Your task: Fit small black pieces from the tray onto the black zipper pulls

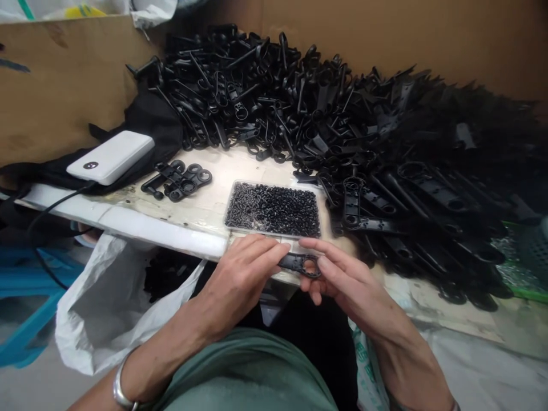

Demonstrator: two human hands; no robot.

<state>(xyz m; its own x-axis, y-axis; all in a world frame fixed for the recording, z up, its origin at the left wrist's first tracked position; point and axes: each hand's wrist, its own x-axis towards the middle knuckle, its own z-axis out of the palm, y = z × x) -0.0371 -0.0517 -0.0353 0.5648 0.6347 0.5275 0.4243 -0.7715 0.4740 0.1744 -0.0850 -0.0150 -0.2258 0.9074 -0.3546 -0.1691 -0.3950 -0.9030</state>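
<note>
Between my hands, at the table's front edge, is a black plastic arm-shaped part (309, 265) with a ring at its right end. My left hand (246, 271) is closed around its left end, which the fingers hide. At the ring end, my right hand (342, 274) has its thumb and fingers against the part. Just beyond lies a shallow clear tray (274, 233) filled with tiny dark pieces, finer and greyer on its left side, larger and blacker on its right. A few assembled-looking black parts (177, 178) lie left of the tray.
A large heap of black plastic parts (265, 97) covers the back and right of the table (205, 162). A white power bank (111, 157) with a cable lies at left. An open white sack (92, 319) hangs below the edge; a green basket (528, 268) stands far right.
</note>
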